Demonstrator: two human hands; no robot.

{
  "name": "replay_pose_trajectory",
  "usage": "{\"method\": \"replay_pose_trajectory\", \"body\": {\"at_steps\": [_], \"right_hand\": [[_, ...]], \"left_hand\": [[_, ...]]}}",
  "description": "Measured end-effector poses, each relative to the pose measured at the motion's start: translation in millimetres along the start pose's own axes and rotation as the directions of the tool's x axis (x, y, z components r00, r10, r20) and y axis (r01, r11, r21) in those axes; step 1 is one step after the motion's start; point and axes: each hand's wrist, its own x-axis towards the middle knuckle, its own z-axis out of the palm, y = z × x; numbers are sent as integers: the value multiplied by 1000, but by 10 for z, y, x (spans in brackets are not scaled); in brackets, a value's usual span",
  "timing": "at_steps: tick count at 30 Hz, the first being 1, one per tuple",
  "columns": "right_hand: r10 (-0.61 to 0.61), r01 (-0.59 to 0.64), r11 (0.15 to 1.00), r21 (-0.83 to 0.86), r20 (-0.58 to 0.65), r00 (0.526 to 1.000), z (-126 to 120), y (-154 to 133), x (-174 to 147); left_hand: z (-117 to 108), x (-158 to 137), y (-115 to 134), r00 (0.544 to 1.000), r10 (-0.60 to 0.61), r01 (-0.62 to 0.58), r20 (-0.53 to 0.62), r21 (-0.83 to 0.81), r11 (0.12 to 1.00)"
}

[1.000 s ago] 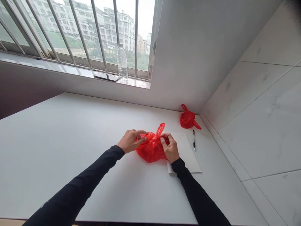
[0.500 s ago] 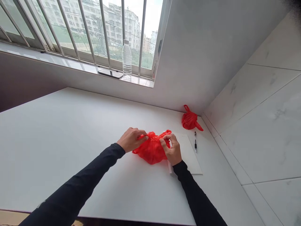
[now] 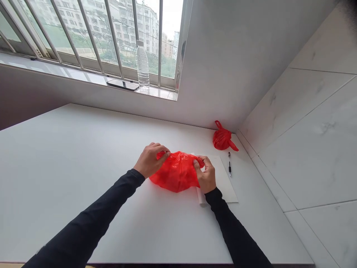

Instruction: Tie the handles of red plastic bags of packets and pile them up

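Note:
A thin red plastic bag (image 3: 177,175) rests on the white table in front of me, its upper part stretched sideways between my hands. My left hand (image 3: 149,160) pinches the bag's top edge on the left. On the right side, my right hand (image 3: 205,174) grips the bag between thumb and fingers. What lies inside the bag cannot be made out. Beneath and beside my right hand is a white paper pad (image 3: 224,182), partly covered by the bag and the hand; its near left edge curls up.
A second red plastic bag (image 3: 222,139), knotted, sits in the far right corner. Near it lies a black pen (image 3: 230,168). On the windowsill are a clear water bottle (image 3: 142,67) and a dark phone (image 3: 122,85). A tiled wall (image 3: 320,149) bounds the table's right side.
My hands have drawn apart, pulling the bunched top of the bag wider. The bag now looks broader and flatter along its upper edge. The view has shifted slightly.

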Motion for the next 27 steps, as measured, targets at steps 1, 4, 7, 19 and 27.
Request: {"method": "replay_pose_trajectory", "body": {"at_steps": [1, 4, 7, 19, 27], "right_hand": [[19, -19, 1000, 8, -33, 999, -12, 11, 1], [80, -74, 996, 54, -125, 989, -70, 43, 29], [101, -88, 991, 101, -135, 986, -133, -38, 136], [125, 70, 947, -312, 563, 817, -354, -861, 706], [-311, 482, 817, -317, 462, 831, -523, -927, 611]], "left_hand": [[2, 17, -18, 999, -32, 32, -42, -10, 999], [-63, 65, -89, 976, -133, 122, -174, -73, 990], [-183, 70, -106, 954, -214, 181, -211, -165, 970], [-270, 44, -41, 953, -143, 112, -267, -128, 985], [-362, -13, 238, 934, -288, 194, -212, -375, 907]]}}
